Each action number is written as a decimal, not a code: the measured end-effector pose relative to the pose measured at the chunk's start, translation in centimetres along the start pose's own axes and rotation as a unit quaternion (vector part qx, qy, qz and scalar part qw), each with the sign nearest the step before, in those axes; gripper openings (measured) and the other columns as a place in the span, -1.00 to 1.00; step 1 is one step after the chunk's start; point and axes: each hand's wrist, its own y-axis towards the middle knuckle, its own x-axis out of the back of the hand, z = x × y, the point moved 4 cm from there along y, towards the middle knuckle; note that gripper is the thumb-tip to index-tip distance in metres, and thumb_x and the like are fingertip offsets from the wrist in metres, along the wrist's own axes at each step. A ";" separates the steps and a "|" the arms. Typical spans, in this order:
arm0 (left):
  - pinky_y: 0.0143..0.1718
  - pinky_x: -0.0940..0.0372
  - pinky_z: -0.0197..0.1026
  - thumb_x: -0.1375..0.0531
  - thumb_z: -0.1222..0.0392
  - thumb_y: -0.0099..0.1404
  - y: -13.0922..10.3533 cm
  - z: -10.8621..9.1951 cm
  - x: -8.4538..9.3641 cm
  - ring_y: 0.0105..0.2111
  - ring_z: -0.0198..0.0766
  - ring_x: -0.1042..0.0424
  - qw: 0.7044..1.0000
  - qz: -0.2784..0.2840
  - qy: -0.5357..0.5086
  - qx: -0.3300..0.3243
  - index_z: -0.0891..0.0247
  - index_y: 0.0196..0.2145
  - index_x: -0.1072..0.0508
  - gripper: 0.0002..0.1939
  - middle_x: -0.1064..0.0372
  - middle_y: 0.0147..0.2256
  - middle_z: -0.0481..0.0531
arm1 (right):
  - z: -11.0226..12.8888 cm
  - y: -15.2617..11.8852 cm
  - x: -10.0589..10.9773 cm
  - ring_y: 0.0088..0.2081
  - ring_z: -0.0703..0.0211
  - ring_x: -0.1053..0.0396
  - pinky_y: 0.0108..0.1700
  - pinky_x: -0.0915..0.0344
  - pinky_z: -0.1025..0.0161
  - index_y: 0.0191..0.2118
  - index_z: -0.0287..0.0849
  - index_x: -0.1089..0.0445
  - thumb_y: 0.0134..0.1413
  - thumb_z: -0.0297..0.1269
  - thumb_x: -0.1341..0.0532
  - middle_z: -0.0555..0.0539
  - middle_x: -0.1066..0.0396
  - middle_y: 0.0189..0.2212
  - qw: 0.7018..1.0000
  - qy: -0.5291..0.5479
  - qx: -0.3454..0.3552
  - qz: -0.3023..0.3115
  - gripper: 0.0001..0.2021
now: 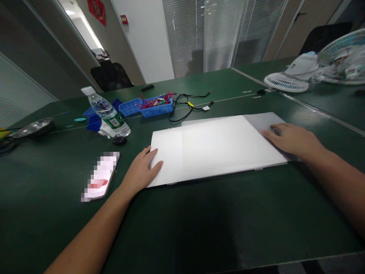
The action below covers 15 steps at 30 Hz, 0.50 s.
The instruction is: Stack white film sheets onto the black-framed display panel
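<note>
A wide, flat white panel (pixel 211 148) lies on the table in front of me, with a seam near its left part and a slim dark front edge. Its right end shows a grey, film-like strip (pixel 261 120). My left hand (pixel 144 167) rests on the panel's left edge, thumb and fingers apart. Over the grey strip at the right end is my right hand (pixel 296 140), its fingers bent and its thumb pointing left. Something small and dark shows between thumb and fingers, too blurred to name.
A phone (pixel 102 177) and a water bottle (pixel 108 112) stand left of the panel, near a black mouse (pixel 119 140). Behind are a blue tray (pixel 156 108) of red wires and a black cable (pixel 185 108). White fan parts (pixel 302 70) lie at the back right of the green table (pixel 199 224).
</note>
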 end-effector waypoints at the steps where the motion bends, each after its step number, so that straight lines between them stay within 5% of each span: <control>1: 0.44 -0.02 0.17 -0.07 -0.26 0.39 0.0 0.0 0.0 0.44 0.14 -0.11 1.000 0.000 0.000 0.001 0.36 0.35 -0.35 -0.21 -0.11 0.44 0.33 | 0.2 0.1 -0.1 0.13 -0.44 -0.37 0.10 -0.32 -0.32 0.25 -0.30 -0.43 0.27 0.47 0.22 -0.46 -0.35 0.22 1.000 0.011 0.004 0.009 -0.03; 8: 0.44 0.00 0.16 -0.06 -0.27 0.40 0.0 0.1 0.0 0.45 0.13 -0.09 1.000 0.006 0.000 0.006 0.34 0.35 -0.35 -0.22 -0.10 0.44 0.30 | 3.6 -0.4 0.3 0.23 -0.41 -0.31 0.20 -0.30 -0.29 0.47 -0.26 -0.17 0.28 0.46 0.17 -0.36 -0.25 0.34 0.998 0.037 0.038 0.028 -0.02; 15: 0.45 0.05 0.16 0.02 -0.35 0.44 -0.1 0.1 0.1 0.45 0.12 -0.07 1.000 0.010 -0.025 0.006 0.40 0.36 -0.33 -0.16 -0.08 0.45 0.35 | 4.7 -1.2 1.3 0.26 -0.30 -0.30 0.29 -0.26 -0.15 0.53 -0.25 -0.02 0.34 0.36 0.06 -0.30 -0.21 0.37 0.990 0.126 0.061 -0.034 -0.09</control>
